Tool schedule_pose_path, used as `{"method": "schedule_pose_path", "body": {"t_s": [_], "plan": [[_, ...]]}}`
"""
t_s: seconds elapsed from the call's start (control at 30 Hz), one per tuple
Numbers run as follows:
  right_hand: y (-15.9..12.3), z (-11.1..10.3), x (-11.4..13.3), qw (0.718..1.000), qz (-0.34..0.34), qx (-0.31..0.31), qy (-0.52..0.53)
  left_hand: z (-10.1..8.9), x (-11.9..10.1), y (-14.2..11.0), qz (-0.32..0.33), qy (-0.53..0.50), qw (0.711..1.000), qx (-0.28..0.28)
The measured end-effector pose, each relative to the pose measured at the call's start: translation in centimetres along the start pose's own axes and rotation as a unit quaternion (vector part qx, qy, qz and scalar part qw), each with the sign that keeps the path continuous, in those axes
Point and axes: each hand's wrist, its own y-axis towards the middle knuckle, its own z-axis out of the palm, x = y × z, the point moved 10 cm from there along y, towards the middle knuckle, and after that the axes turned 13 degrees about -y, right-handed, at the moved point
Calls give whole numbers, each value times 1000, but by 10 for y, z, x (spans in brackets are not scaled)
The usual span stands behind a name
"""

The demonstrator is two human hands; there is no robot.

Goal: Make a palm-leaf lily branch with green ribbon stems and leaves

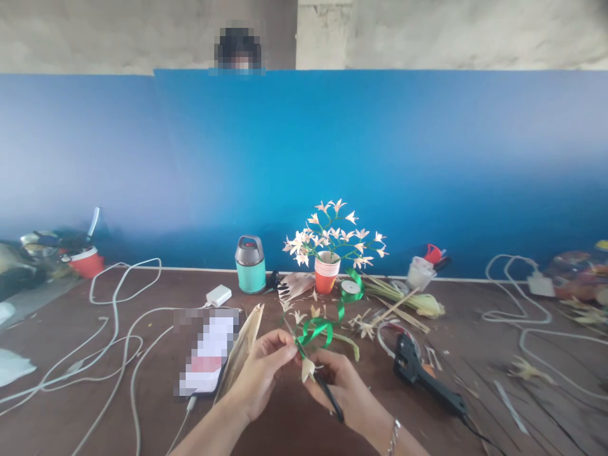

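My left hand [266, 370] is closed, thumb and fingers pinching the green-wrapped stem [300, 347] of a pale handmade flower spray. One cream flower [308, 370] hangs from it between my two hands. A slim black-handled tool [329, 396] lies in the closed fingers of my right hand [349, 383], pointing down toward me; its working end is hidden. Green ribbon [319, 329] curls just beyond my fingertips and trails back to a ribbon spool [350, 288]. More small pale flowers [299, 316] show above my left fingertips.
A red-and-white stack of paper cups [327, 275] holds a finished-looking flower arrangement [335, 234]. Left are a teal flask [251, 269], a phone [209, 354] and cables. A black glue gun [422, 377] lies right, near dried husks [418, 301]. A blue partition [304, 145] stands behind; a person's head shows above it.
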Motion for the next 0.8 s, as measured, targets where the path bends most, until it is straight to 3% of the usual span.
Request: {"method": "schedule_pose_path", "body": {"t_s": [0.8], "plan": [[1, -2, -6, 999, 23, 0, -28, -3, 6, 3, -7, -5, 1000, 18]]}}
